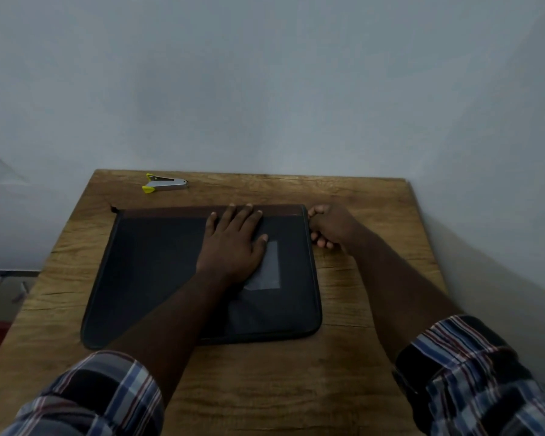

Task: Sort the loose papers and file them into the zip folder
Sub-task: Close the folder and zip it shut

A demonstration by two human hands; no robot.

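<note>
A wooden table (pixel 359 357) fills the lower half of the frame, set against a pale grey wall (pixel 265 73).

In the middle of the table lies the zip folder (pixel 151 272), flat and closed. It is dark, nearly black, with a brown band along its far edge and a pale grey rectangular patch on its right half. Its long axis runs left to right across the frame, and the brown band faces the wall. A zip edge runs round its rounded corners.

My left hand (pixel 233 243) rests palm down on the folder, right of its centre, fingers straight and spread, the tips reaching the brown band. My right hand (pixel 331 226) sits at the folder's upper right corner, fingers curled against the zip edge; I cannot tell whether they pinch a zip pull. Both sleeves are plaid, pushed up the forearms.

A small silver and yellow stapler (pixel 164 183) lies in the table's upper left, well apart from the folder.
</note>
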